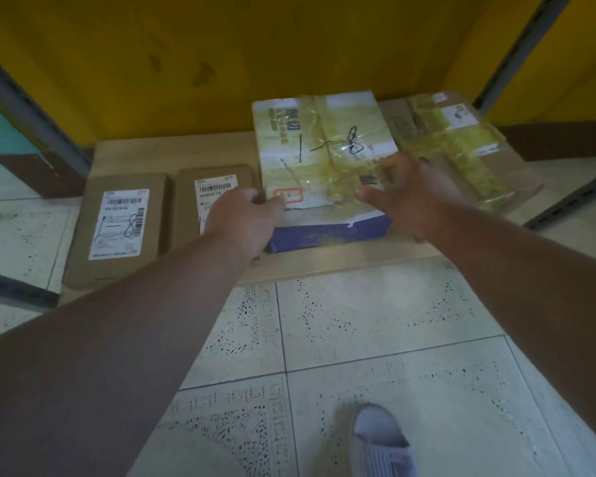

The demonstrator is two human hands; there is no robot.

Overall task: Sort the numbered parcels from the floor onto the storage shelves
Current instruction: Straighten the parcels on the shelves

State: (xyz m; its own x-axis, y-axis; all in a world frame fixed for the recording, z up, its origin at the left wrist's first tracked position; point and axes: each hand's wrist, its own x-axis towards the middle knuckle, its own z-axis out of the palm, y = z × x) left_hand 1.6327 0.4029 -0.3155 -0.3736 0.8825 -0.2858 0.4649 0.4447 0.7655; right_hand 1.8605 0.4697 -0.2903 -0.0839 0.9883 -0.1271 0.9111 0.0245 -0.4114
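Your left hand (243, 218) pinches the taped parcel (324, 160)'s near corner; your right hand (403, 191) is spread atop. Slide it squarely back on the shelf (341, 256).

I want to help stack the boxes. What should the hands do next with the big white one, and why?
Probably slide the white box a little further back. Its blue front edge sits near the shelf lip, and both hands are already on it: the left hand at the front left corner, the right hand with fingers spread on top. There is bare shelf behind it.

Left hand (243, 218) hides second parcel's (217, 187) number (label blurred).
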